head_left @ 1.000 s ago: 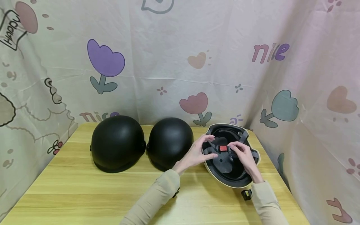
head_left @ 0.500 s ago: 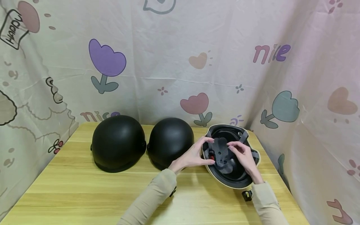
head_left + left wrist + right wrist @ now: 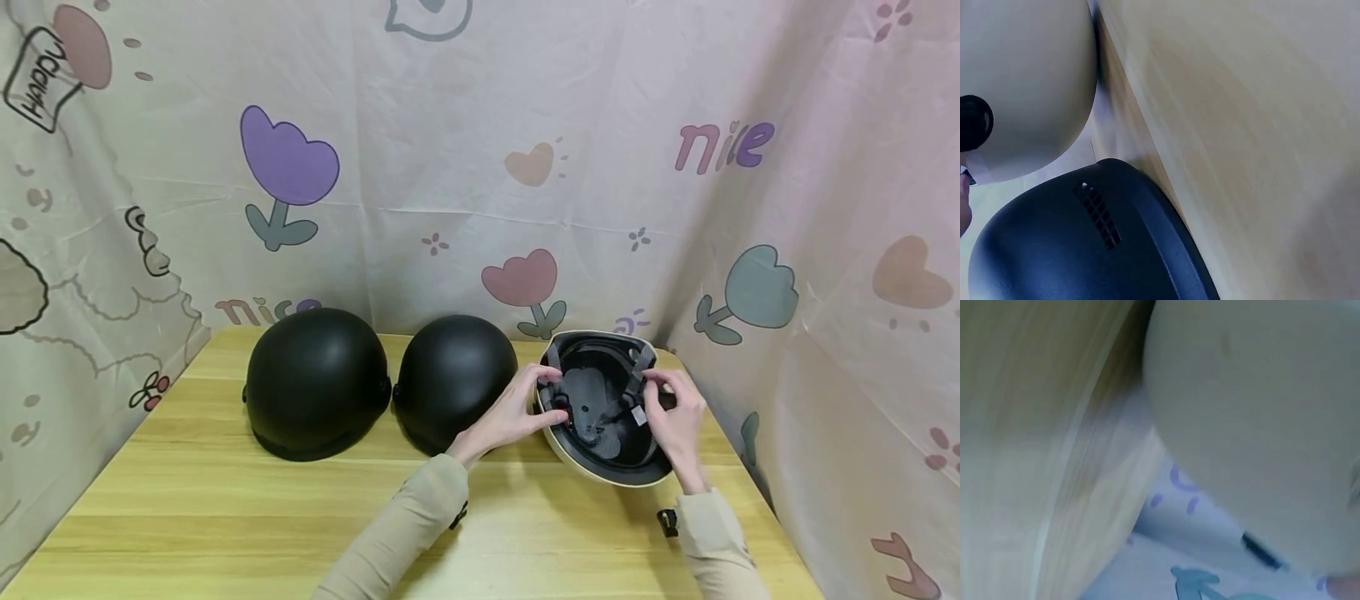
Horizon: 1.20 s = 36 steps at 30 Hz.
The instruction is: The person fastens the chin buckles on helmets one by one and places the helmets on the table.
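An upturned cream helmet [image 3: 600,477] with black padding and grey straps sits at the table's right. At its left rim, my left hand [image 3: 506,417] holds it, fingers and thumb spread over the edge beside a strap. A red buckle there is mostly covered by the thumb. My right hand [image 3: 678,417] grips the opposite rim near a grey strap [image 3: 637,367] and a small white tag [image 3: 639,415]. The helmet's outer shell [image 3: 1029,69] shows a black side knob [image 3: 972,122] in the left wrist view; the right wrist view also shows the shell [image 3: 1254,412].
Two black helmets stand dome up on the wooden table [image 3: 225,525]: one at the left [image 3: 315,383], another in the middle [image 3: 455,379], close to my left forearm. A patterned cloth [image 3: 420,167] hangs behind the table and along its sides.
The buckle strap has dropped from the middle to the helmet's left side. My right hand has moved from inside the helmet out to its right rim, and the helmet has tilted slightly.
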{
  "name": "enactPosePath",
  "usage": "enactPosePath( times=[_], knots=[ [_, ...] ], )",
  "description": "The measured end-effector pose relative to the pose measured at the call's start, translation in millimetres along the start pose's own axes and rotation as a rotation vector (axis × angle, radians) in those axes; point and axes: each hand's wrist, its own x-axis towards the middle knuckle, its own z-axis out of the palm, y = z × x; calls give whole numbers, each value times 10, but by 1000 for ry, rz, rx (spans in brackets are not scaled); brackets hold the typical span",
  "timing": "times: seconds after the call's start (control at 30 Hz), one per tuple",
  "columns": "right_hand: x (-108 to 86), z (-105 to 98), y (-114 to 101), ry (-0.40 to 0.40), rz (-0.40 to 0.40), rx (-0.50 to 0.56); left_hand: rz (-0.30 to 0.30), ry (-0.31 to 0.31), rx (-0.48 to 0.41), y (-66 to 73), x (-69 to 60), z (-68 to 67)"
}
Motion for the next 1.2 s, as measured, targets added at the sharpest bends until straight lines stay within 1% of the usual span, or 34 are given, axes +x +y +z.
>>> enactPosePath(
  times=[0.07,0.17,0.27,0.37,0.43,0.5,0.57,0.63,0.7,0.8,0.9,0.97,1.07,1.2],
  knots=[
    [-6,-44,52,3,-2,-87,-13,14,13,-13,-6,5],
    [-36,-103,116,-57,28,-135,-32,31,20,-20,-15,3],
    [-74,-136,167,-119,47,-124,-39,45,27,-15,-23,1],
    [-93,-140,202,-136,33,-105,-38,46,25,-14,-29,0],
    [-97,-148,222,-144,27,-92,-46,31,16,-17,-36,-7],
    [-93,-171,235,-173,36,-67,-61,-2,-5,-24,-46,-18],
    [-83,-217,242,-228,57,-17,-78,-43,-26,-35,-56,-31],
    [-66,-281,244,-306,82,53,-94,-75,-46,-50,-61,-43],
    [-45,-352,247,-396,105,125,-100,-89,-75,-68,-60,-51],
    [-10,-454,246,-523,132,224,-94,-66,-142,-97,-54,-45],
    [17,-518,248,-608,144,281,-95,-37,-196,-111,-49,-34],
    [26,-540,254,-641,151,304,-105,-21,-214,-108,-44,-28],
    [20,-558,258,-674,172,332,-145,-5,-230,-95,-37,-21],
    [-9,-570,248,-714,213,361,-165,5,-262,-95,-35,-6]
  ],
)
